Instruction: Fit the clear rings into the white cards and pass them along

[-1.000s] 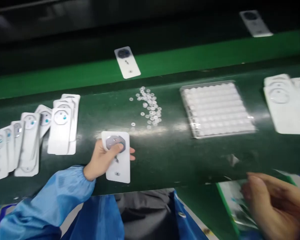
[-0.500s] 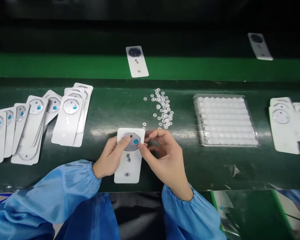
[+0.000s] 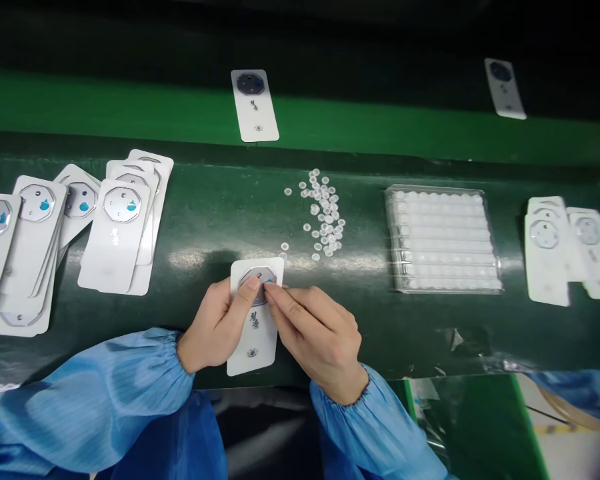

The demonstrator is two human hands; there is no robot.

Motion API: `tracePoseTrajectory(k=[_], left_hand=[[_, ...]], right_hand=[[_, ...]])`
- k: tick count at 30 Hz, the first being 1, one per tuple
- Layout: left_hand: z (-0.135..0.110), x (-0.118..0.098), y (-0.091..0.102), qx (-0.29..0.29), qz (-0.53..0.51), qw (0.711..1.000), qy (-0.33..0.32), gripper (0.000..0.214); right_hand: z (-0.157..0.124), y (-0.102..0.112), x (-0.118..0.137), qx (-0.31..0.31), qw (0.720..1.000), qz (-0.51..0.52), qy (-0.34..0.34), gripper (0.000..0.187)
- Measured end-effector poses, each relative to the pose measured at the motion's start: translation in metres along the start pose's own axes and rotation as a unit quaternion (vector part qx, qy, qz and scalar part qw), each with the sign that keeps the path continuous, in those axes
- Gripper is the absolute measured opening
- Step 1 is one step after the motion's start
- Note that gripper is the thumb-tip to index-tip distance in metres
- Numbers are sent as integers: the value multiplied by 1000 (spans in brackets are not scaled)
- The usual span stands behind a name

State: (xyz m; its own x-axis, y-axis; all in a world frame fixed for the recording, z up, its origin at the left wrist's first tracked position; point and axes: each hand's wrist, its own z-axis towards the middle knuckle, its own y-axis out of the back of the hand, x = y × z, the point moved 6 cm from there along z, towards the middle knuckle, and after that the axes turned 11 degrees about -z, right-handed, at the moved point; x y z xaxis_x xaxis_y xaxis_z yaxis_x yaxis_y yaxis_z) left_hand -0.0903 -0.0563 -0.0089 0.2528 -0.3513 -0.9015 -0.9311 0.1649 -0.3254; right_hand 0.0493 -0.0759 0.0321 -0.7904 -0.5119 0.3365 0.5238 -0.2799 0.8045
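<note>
My left hand (image 3: 219, 325) grips a white card (image 3: 255, 333) with an octagonal silver plate at its top, thumb resting on the plate, near the front edge of the dark green table. My right hand (image 3: 313, 331) lies beside it, with pinched fingertips touching a small blue tab on the plate. Both arms wear blue sleeves. A loose heap of small clear round pieces (image 3: 323, 213) lies just behind the card.
Fanned stacks of similar white cards (image 3: 113, 233) lie at the left. A clear plastic tray (image 3: 443, 239) of small parts stands to the right, with more white cards (image 3: 547, 253) beyond it. Two single cards (image 3: 254, 107) (image 3: 504, 88) rest on the green belt behind.
My right hand came in from the lower right to the card, then pinched down on the plate's blue tab. The left hand kept hold of the card.
</note>
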Motion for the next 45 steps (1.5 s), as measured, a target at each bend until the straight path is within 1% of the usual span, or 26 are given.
tracePoseTrajectory(k=[5, 8, 13, 16, 20, 23, 26, 29, 31, 32, 35, 39, 45], left_hand=[[-1, -2, 0, 12, 54, 998, -8, 44], [-2, -2, -1, 21, 62, 998, -4, 43], [-3, -3, -3, 35, 51, 998, -14, 42], [-3, -1, -1, 23, 48, 998, -13, 44], [-1, 1, -1, 32, 21, 999, -19, 44], [-1, 1, -2, 42, 16, 999, -24, 42], [-1, 0, -2, 37, 21, 999, -33, 43], [-1, -2, -2, 42, 30, 998, -40, 44], [-2, -2, -4, 54, 38, 997, -42, 44], [-2, -2, -4, 57, 40, 997, -41, 44], [-2, -2, -4, 53, 33, 997, -45, 43], [-2, -3, -4, 52, 40, 996, -57, 42], [-1, -4, -5, 64, 48, 995, -63, 41]], right_hand=[[1, 4, 6, 36, 996, -61, 44, 47], [0, 9, 13, 66, 992, -85, 65, 44], [2, 13, 16, 109, 988, -65, 91, 34], [5, 12, 11, 97, 991, -37, 86, 31], [6, 11, 8, 55, 995, -60, 60, 25], [5, 11, 11, 64, 994, -67, 66, 22], [8, 13, 12, 71, 995, -30, 60, 21], [12, 17, 5, 45, 999, 24, 11, 19], [14, 21, 0, 18, 999, 38, -25, 22], [14, 22, -1, 8, 999, 36, -33, 24], [12, 20, 0, 4, 1000, 19, -17, 28], [9, 14, 1, 0, 1000, 6, -10, 28], [8, 12, 3, -4, 1000, 1, -7, 21]])
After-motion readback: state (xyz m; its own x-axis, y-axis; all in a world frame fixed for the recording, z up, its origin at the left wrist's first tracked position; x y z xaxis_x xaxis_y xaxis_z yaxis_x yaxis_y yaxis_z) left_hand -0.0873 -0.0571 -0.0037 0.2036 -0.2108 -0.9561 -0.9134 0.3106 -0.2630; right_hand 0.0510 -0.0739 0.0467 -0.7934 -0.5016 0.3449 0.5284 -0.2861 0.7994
